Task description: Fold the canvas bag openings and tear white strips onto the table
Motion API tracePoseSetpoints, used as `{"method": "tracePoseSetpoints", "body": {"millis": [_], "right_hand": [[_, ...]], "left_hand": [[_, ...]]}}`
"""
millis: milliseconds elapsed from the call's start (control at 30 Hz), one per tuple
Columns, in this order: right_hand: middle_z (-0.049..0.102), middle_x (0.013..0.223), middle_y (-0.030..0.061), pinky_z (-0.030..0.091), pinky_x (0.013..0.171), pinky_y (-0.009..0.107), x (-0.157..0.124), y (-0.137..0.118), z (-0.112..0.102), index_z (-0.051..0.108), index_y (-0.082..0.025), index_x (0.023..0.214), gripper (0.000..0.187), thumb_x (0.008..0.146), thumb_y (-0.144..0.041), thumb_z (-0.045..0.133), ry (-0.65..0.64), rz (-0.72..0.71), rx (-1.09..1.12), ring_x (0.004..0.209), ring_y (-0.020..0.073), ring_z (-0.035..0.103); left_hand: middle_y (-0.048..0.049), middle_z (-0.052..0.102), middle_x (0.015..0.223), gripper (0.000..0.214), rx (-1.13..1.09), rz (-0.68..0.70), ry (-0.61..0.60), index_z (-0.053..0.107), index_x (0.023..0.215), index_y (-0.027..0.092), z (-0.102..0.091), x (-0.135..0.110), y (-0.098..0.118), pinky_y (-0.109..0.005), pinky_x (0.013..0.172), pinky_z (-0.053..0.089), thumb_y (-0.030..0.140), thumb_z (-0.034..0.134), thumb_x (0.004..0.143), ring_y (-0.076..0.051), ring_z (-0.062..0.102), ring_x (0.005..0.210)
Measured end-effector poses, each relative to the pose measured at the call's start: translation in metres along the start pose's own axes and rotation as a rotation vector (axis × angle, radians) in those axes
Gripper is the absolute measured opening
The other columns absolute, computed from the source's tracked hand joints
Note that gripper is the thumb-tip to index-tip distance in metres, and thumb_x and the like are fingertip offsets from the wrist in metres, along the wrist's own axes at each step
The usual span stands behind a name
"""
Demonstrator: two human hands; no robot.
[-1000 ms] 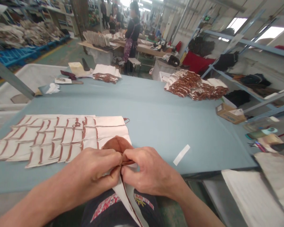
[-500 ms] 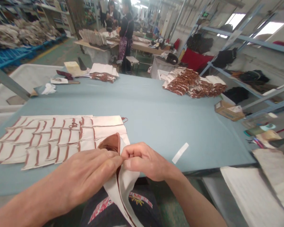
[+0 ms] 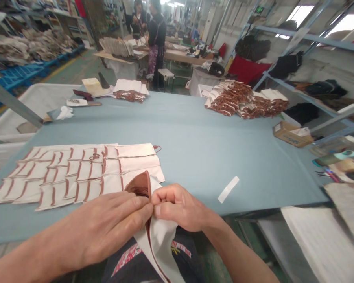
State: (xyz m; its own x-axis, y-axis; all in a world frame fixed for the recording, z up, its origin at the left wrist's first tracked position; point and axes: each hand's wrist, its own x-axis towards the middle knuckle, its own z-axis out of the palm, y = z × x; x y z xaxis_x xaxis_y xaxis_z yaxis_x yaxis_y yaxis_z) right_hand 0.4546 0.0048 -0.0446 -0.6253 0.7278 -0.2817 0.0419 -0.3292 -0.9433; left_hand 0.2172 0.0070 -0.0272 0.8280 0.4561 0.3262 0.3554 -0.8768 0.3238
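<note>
Both hands meet at a cream fabric piece with brown lining (image 3: 164, 237), which hangs from the table's front edge down over my lap. My left hand (image 3: 115, 220) lies along its left side, thumb and fingers pressed together on the cloth. Close beside it, my right hand (image 3: 179, 208) pinches the edge with curled fingers and thumb. Above the hands the brown side (image 3: 141, 182) of the cloth folds open. Behind my left hand, overlapping rows of cream pieces with brown edges (image 3: 76, 169) are spread on the table. The exact pinch point is hidden between the fingers.
A blue-covered table (image 3: 188, 137) spans the view. A white strip (image 3: 228, 189) lies to the right. Brown-and-cream bundles (image 3: 236, 98) and a cardboard box (image 3: 292, 133) stand at the back right. A smaller stack (image 3: 131, 90) is at the back left. People (image 3: 156, 43) stand beyond.
The view has shifted slightly, so the table's things sit a little differently in the picture. Both hands keep their hold on the fabric, with hardly any movement between them.
</note>
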Motion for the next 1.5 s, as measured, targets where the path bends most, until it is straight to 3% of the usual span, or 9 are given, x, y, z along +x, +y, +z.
{"method": "tracePoseSetpoints", "body": {"millis": [100,233,333,500,633,767,967,1167,1500], "right_hand": [[0.04,0.058,-0.0082,0.025,0.047,0.021,-0.005,0.0,0.004,0.051,-0.021,0.068,0.014,0.076,-0.026,0.062,0.063,-0.089,-0.087,0.053,0.0077,0.031],[0.042,0.055,-0.009,0.026,0.047,0.02,-0.01,0.001,0.013,0.057,-0.02,0.067,0.008,0.073,-0.014,0.058,0.198,-0.312,-0.295,0.049,0.0064,0.033],[0.053,0.058,-0.0071,0.035,0.052,0.019,-0.012,0.002,0.016,0.062,-0.019,0.069,0.01,0.074,-0.014,0.056,0.267,-0.465,-0.449,0.05,0.0067,0.044],[0.063,0.061,-0.0044,0.038,0.057,0.021,-0.013,0.006,0.011,0.064,-0.02,0.071,0.014,0.075,-0.012,0.053,0.365,-0.659,-0.682,0.054,0.0088,0.049],[0.064,0.06,-0.0049,0.036,0.055,0.022,-0.013,0.009,0.008,0.063,-0.021,0.071,0.015,0.074,-0.011,0.052,0.385,-0.722,-0.767,0.051,0.0091,0.046],[0.066,0.063,-0.0038,0.038,0.059,0.022,-0.015,0.009,0.008,0.064,-0.02,0.073,0.015,0.075,-0.01,0.053,0.373,-0.701,-0.772,0.056,0.0096,0.052],[0.063,0.066,-0.0052,0.041,0.061,0.02,-0.014,0.005,0.0,0.063,-0.02,0.071,0.012,0.079,-0.014,0.056,0.236,-0.435,-0.586,0.058,0.0084,0.053],[0.056,0.064,-0.0073,0.036,0.059,0.021,-0.011,0.001,-0.009,0.062,-0.02,0.073,0.01,0.081,-0.014,0.058,0.22,-0.298,-0.537,0.057,0.0078,0.046],[0.054,0.068,-0.0051,0.036,0.062,0.024,0.002,0.006,-0.019,0.054,-0.022,0.078,0.018,0.096,-0.018,0.051,0.243,-0.282,-0.633,0.06,0.0109,0.047]], "left_hand": [[-0.0044,0.082,0.101,0.032,0.013,0.066,0.012,0.057,0.129,0.021,-0.002,0.002,0.004,-0.023,0.08,0.057,0.016,0.028,0.116,-0.015,0.077,0.083],[0.0074,0.078,0.097,0.023,-0.226,-0.19,0.048,0.058,0.122,0.029,0.001,-0.002,0.009,-0.013,0.078,0.053,0.015,0.05,0.107,-0.007,0.074,0.079],[0.0109,0.073,0.089,0.013,-0.366,-0.321,0.01,0.063,0.106,0.029,0.002,-0.003,0.007,-0.012,0.074,0.05,0.019,0.056,0.103,-0.006,0.069,0.074],[0.0077,0.068,0.085,0.027,-0.569,-0.337,-0.053,0.063,0.093,0.024,0.007,-0.005,-0.006,-0.017,0.077,0.046,0.028,0.043,0.111,-0.01,0.066,0.079],[0.0058,0.062,0.078,0.034,-0.535,-0.322,-0.067,0.059,0.084,0.022,0.015,-0.004,-0.008,-0.02,0.074,0.045,0.029,0.04,0.112,-0.011,0.062,0.074],[0.0056,0.061,0.077,0.036,-0.535,-0.326,-0.056,0.057,0.082,0.022,0.018,0.001,-0.005,-0.019,0.075,0.045,0.03,0.039,0.112,-0.012,0.062,0.073],[0.0071,0.053,0.072,0.034,-0.552,-0.369,-0.017,0.052,0.077,0.023,0.019,0.01,-0.006,-0.02,0.069,0.042,0.027,0.042,0.109,-0.011,0.055,0.068],[0.0052,0.053,0.073,0.036,-0.7,-0.531,-0.125,0.056,0.076,0.022,0.021,0.021,-0.006,-0.024,0.067,0.042,0.042,0.045,0.103,-0.014,0.053,0.07],[0.0059,0.044,0.072,0.03,-0.753,-0.751,-0.221,0.047,0.071,0.024,0.033,0.032,-0.01,-0.026,0.065,0.039,0.045,0.049,0.092,-0.016,0.047,0.07]]}}
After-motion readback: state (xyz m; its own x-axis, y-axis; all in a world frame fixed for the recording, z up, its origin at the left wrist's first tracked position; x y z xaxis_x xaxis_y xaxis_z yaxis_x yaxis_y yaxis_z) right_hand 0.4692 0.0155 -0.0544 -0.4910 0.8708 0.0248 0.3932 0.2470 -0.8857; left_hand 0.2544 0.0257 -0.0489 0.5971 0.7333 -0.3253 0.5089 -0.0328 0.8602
